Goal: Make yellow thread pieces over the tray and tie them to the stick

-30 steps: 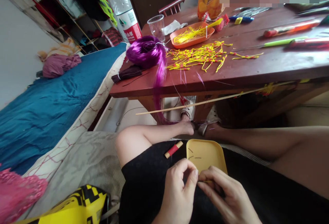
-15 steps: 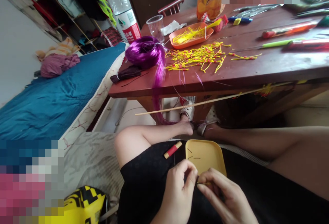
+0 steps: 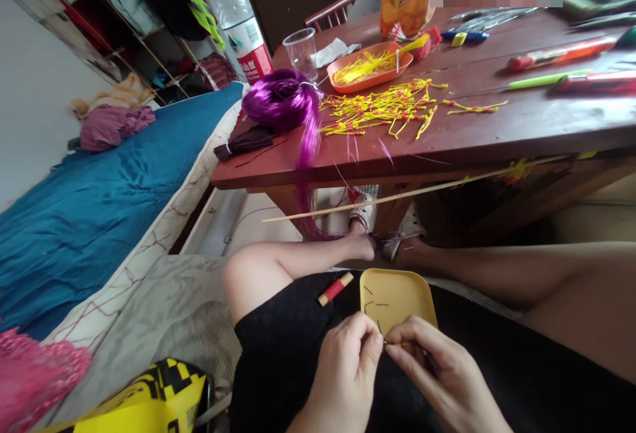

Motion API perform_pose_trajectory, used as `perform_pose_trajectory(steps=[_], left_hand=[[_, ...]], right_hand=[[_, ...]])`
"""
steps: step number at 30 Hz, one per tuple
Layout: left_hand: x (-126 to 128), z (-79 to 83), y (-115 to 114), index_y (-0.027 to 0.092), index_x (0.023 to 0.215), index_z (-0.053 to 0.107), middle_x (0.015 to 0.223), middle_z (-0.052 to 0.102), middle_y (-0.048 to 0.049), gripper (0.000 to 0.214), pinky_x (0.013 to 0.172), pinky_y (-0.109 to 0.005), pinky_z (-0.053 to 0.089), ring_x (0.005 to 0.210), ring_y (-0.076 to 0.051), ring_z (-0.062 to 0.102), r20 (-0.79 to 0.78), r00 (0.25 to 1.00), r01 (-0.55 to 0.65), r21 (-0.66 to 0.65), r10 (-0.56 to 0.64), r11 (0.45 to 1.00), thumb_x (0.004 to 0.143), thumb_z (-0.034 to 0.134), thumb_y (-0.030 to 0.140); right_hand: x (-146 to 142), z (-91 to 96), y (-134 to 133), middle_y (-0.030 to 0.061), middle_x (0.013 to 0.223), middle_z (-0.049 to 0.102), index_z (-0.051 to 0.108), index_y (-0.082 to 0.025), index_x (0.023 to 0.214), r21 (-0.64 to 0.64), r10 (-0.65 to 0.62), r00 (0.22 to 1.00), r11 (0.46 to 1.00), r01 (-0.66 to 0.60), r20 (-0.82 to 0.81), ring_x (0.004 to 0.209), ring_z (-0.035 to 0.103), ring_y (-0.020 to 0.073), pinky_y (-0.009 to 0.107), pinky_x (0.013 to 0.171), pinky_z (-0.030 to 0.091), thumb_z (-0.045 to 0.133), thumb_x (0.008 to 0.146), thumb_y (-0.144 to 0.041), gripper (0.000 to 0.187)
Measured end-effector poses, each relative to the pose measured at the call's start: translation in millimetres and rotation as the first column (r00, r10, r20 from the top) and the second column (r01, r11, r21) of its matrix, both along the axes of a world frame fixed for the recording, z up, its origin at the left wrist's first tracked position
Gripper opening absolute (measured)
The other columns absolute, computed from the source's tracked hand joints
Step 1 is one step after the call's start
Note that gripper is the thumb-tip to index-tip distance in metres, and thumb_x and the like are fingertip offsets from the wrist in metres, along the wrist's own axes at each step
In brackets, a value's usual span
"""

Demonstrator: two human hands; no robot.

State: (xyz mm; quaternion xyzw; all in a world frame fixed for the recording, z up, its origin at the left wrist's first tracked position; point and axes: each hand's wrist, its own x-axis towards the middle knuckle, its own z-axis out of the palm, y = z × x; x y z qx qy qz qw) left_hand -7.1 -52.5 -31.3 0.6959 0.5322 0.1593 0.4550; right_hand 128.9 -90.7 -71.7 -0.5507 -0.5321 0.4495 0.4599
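Over my lap, my left hand [image 3: 348, 360] and my right hand [image 3: 437, 363] are pinched closed, fingertips almost touching. Between the right thumb and index finger runs a thin yellow cord [image 3: 405, 344] with a dark tip toward the left fingers. What the left fingertips pinch is too small and hidden to make out. Just beyond the hands, a shallow yellow tray [image 3: 402, 287] rests on my lap with several short dark pieces [image 3: 381, 304] in it. To its left lies a small spool of red thread [image 3: 335, 288] on the black cloth.
A reddish-brown table [image 3: 427, 148] holds knotted yellow cords [image 3: 382, 110], a purple thread bundle [image 3: 278, 98], an orange dish [image 3: 370, 65], a plastic cup [image 3: 301, 52] and tools [image 3: 561, 52]. A thin stick [image 3: 348, 206] crosses before its edge. Left is a blue-covered bed [image 3: 99, 214].
Both hands shift very slightly; the right fingertips rise a little, with more yellow cord showing. Another dark piece now shows in the tray beside the left fingertips.
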Motion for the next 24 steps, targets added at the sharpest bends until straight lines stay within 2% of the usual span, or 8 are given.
perform_pose_trajectory(steps=[4,9,13,18,24], left_hand=[[2.1,-1.2,-0.5,0.02,0.066,0.041,0.06,0.047,0.0022,0.023,0.054,-0.022,0.034,0.056,-0.012,0.044,-0.006,1.0,0.005,0.035,-0.005,0.999,0.088,0.037,0.024],[2.4,-3.2,-1.2,0.02,0.066,0.042,0.06,0.049,0.0019,0.024,0.052,-0.022,0.034,0.057,-0.012,0.046,-0.007,1.0,0.0,0.051,0.001,0.999,0.089,0.037,0.025],[2.9,-2.9,-2.3,0.02,0.066,0.041,0.061,0.049,0.0018,0.024,0.055,-0.023,0.034,0.057,-0.012,0.046,-0.024,1.0,0.008,0.047,-0.007,0.999,0.089,0.036,0.026],[3.3,-2.5,-1.5,0.02,0.066,0.042,0.059,0.048,0.0021,0.023,0.053,-0.022,0.034,0.056,-0.012,0.046,-0.032,0.999,-0.003,0.084,0.006,0.996,0.088,0.038,0.023],[3.0,-3.2,-0.5,0.021,0.065,0.043,0.059,0.05,0.0017,0.024,0.052,-0.022,0.035,0.054,-0.013,0.047,-0.028,1.0,0.005,0.133,-0.001,0.991,0.088,0.038,0.023]], right_hand=[[-1.2,0.4,-1.4,-0.0024,0.062,0.049,0.056,-0.021,0.072,-0.033,-0.013,0.996,0.999,0.01,-0.084,0.054,0.046,0.0118,0.019,0.05,0.042,0.051,0.085,-0.031,0.017],[-1.1,-1.5,-2.8,-0.0024,0.062,0.049,0.055,-0.02,0.074,-0.094,-0.002,0.994,0.996,-0.008,-0.106,0.055,0.046,0.0119,0.02,0.051,0.042,0.05,0.086,-0.034,0.019],[-1.0,0.7,-1.6,-0.0019,0.062,0.05,0.053,-0.02,0.067,-0.054,0.038,0.998,0.998,-0.041,-0.055,0.055,0.049,0.0111,0.019,0.053,0.042,0.044,0.09,-0.033,0.027],[-2.2,-0.9,-1.5,-0.0024,0.062,0.051,0.056,-0.02,0.074,-0.024,0.003,1.0,1.0,-0.003,-0.019,0.054,0.048,0.0114,0.019,0.05,0.042,0.05,0.087,-0.03,0.018],[-1.7,-0.9,-3.7,-0.0019,0.063,0.052,0.053,-0.02,0.071,-0.014,0.02,1.0,1.0,-0.02,0.004,0.055,0.051,0.0112,0.018,0.052,0.044,0.046,0.089,-0.029,0.022]])
